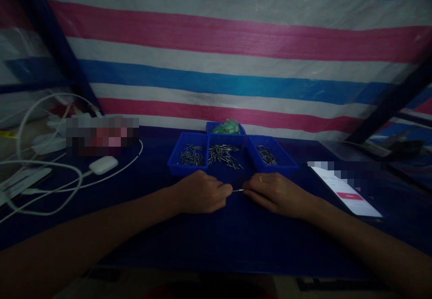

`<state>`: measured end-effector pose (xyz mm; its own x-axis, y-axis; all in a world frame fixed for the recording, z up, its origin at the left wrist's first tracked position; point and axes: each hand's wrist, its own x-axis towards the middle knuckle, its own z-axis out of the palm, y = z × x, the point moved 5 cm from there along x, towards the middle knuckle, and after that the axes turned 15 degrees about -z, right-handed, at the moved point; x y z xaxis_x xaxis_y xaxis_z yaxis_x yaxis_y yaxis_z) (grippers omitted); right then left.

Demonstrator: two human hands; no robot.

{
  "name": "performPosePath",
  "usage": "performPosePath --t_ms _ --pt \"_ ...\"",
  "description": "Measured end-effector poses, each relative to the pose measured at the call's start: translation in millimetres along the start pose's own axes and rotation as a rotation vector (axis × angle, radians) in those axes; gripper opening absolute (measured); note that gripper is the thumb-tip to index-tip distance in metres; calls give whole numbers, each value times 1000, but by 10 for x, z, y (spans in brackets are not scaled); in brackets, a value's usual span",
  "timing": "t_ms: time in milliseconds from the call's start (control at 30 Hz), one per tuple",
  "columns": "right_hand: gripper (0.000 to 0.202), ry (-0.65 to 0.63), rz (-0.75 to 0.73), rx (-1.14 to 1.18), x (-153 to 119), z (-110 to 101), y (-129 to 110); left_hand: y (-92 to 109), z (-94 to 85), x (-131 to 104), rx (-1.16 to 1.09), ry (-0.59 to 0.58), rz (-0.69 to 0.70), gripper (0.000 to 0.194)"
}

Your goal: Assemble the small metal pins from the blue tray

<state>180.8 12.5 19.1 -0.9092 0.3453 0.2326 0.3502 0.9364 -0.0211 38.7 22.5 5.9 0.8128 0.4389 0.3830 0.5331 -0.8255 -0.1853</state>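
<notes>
Between my two hands runs a thin metal pin [238, 190], level and just above the blue table. My left hand [205, 193] is closed, pinching the pin's left end. My right hand [275, 192], with a ring on one finger, pinches the other end. The fingers cover both tips of the pin. Behind the left hand stands a blue tray [173, 166] of similar metal pins; a second blue tray [286, 163] with such pins is behind the right hand. A loose pile of metal pins [224, 153] lies between these trays.
A third blue bin [211, 127] at the back holds green plastic packets [227, 127]. White cables [81, 177] and a white charger [103, 165] lie at the left. A lit phone [351, 195] lies at the right. Behind the table hangs a striped sheet [236, 74].
</notes>
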Motion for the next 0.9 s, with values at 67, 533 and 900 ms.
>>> performPosePath --t_ms 67,533,900 --pt "27 1 -1 -4 -2 3 0 1 2 -10 -8 9 32 13" --pt "27 3 -10 -12 3 -16 -15 19 -20 -29 -11 38 82 13" --pt "25 18 -5 -36 -1 -21 -4 18 -31 -20 -16 21 61 6"
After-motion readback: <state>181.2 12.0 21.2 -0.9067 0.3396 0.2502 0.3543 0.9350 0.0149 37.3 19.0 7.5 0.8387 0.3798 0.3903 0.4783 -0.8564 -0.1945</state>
